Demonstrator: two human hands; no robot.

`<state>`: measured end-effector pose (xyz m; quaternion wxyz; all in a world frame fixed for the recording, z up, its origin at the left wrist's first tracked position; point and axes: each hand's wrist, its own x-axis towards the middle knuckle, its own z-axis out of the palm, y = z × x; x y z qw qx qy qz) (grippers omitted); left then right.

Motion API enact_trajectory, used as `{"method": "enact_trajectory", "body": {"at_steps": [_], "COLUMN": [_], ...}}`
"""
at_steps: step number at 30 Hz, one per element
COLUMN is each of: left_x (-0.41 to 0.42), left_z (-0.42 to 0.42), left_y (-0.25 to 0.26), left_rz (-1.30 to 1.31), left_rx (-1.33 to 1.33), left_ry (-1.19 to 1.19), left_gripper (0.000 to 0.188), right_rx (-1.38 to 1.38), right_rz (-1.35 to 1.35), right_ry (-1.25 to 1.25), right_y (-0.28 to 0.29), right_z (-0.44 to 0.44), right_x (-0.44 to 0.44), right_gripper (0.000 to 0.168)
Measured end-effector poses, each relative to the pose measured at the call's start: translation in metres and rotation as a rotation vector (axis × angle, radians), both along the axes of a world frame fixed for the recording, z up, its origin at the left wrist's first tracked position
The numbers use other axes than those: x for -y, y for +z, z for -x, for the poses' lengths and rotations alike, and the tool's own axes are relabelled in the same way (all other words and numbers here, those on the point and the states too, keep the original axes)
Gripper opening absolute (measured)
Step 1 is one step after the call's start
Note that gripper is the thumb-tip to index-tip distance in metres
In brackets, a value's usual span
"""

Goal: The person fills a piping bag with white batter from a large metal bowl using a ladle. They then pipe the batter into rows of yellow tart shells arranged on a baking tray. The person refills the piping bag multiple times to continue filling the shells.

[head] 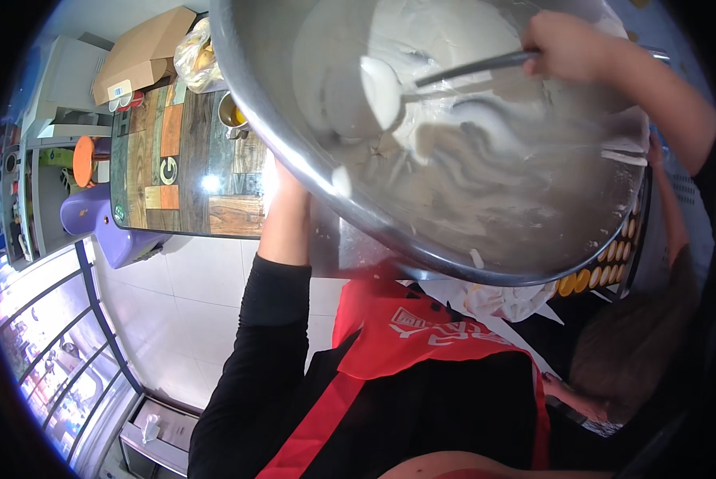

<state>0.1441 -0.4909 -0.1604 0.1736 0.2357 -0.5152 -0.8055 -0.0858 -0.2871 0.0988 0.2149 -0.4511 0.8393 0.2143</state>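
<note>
A large metal mixing bowl [310, 161] is tilted before me, its inside smeared with white cream or batter [447, 24]. My right hand [564, 48] grips a utensil, likely a spatula, by its dark grey handle [477, 67]. A white, blurred shape [383, 93] at the utensil's far end may be its blade or a mass of cream. On the near side, my left forearm [285, 221] runs up behind the bowl's rim. The bowl hides my left hand, so its grip does not show.
At left, a wood-patterned table [193, 149] bears a cardboard box [145, 54], a plastic bag of yellow items [199, 60] and a metal cup [233, 117]. Below it stands a purple stool [118, 230]. Another person's arm [672, 203] is at right, near a tray of small round yellow items [612, 257].
</note>
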Motion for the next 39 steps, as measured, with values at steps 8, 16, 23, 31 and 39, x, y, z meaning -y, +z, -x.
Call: {"method": "enact_trajectory", "body": {"at_steps": [8,16,23,31,39], "left_x": [-0.023,0.01,-0.025,-0.043,-0.077], "left_z": [-0.046,-0.028,-0.021,-0.043,-0.051], "left_y": [0.04,0.004,-0.022,-0.025,0.062], "left_rz": [-0.003,-0.067,-0.049,0.131,0.3], "left_rx": [0.087,-0.017,0.021,0.003,-0.065], "left_ry": [0.169,0.046,-0.02,0.041,0.164], "left_gripper": [0.044,0.045,0.046,0.048,0.063], "right_rx": [0.169,-0.12,-0.005,0.177,0.308], "right_rz": [0.174,-0.083,-0.148,0.159,0.563], "right_ry": [-0.306,-0.018,0.005,-0.149,-0.465], "right_y": [0.066,0.045,-0.007,0.038,0.11], "right_z": [-0.016,-0.017,-0.02,-0.018,-0.049], "right_x": [-0.023,-0.027,0.004,-0.014,-0.099], "right_gripper": [0.024,0.025,0.025,0.023,0.024]}}
